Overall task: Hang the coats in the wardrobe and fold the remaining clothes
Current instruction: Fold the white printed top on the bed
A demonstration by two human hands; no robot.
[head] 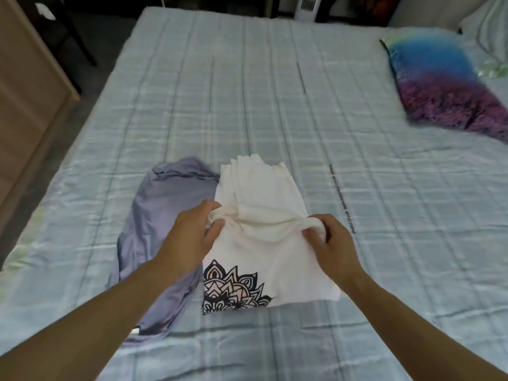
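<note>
A white T-shirt [264, 193] with a black mandala print lies partly folded on the bed [247, 92], near its front edge. My left hand [192, 237] pinches the shirt's left edge at mid-length. My right hand [330, 243] grips a bunched fold at the shirt's right edge. The cloth is drawn taut between the two hands. A lilac-grey garment [162, 215] lies crumpled flat to the left of the shirt, partly under my left forearm.
The bed has a pale blue checked quilt. A blue and purple pillow [439, 83] lies at the far right, with a striped pillow behind it. A wooden cabinet [27, 86] stands left of the bed. A white fan stands past the far edge.
</note>
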